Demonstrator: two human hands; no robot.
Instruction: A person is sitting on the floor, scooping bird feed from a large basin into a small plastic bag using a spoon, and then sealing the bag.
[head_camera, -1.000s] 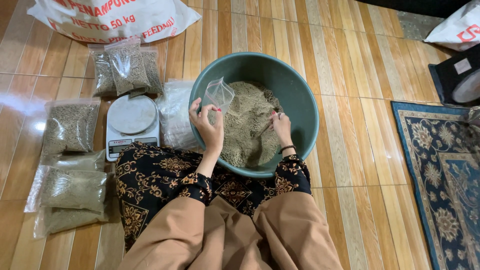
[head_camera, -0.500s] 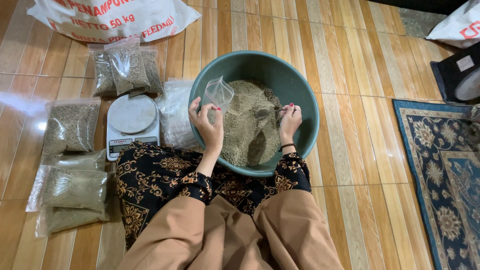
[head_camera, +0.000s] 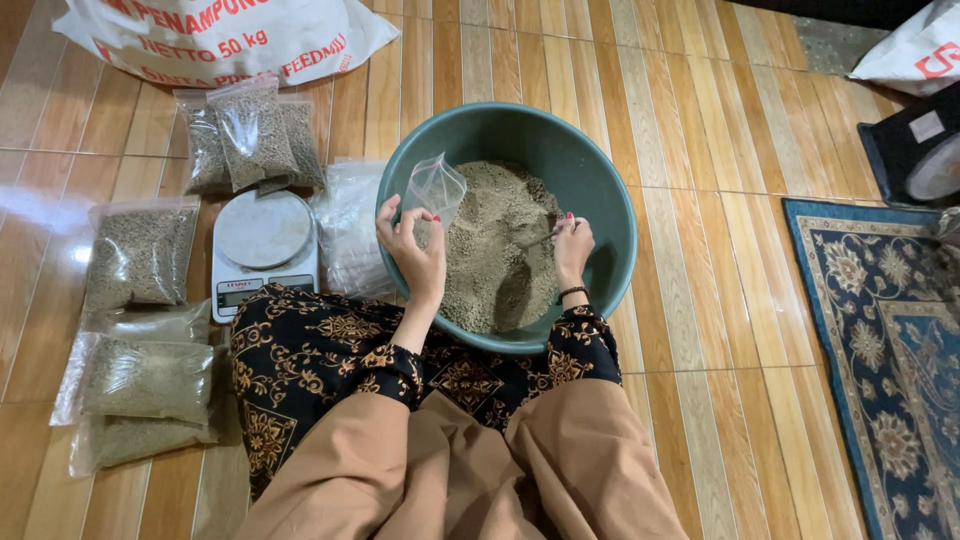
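Observation:
A green basin (head_camera: 598, 190) sits on the wooden floor in front of my knees, holding a heap of grey-green pellets (head_camera: 495, 250). My left hand (head_camera: 415, 250) holds a small clear plastic bag (head_camera: 435, 188) upright over the basin's left side. My right hand (head_camera: 573, 243) grips a spoon-like scoop (head_camera: 538, 240) whose end is dug into the pellets; most of it is hidden in the heap.
A white kitchen scale (head_camera: 262, 245) stands left of the basin beside a stack of empty clear bags (head_camera: 350, 228). Filled pellet bags (head_camera: 250, 135) lie behind and to the left (head_camera: 140, 380). A large white sack (head_camera: 230, 35) lies beyond. A patterned rug (head_camera: 890, 350) is at right.
My right hand lifted toward the basin's right rim, then came back down and left into the pellets. My left hand with the bag has barely moved.

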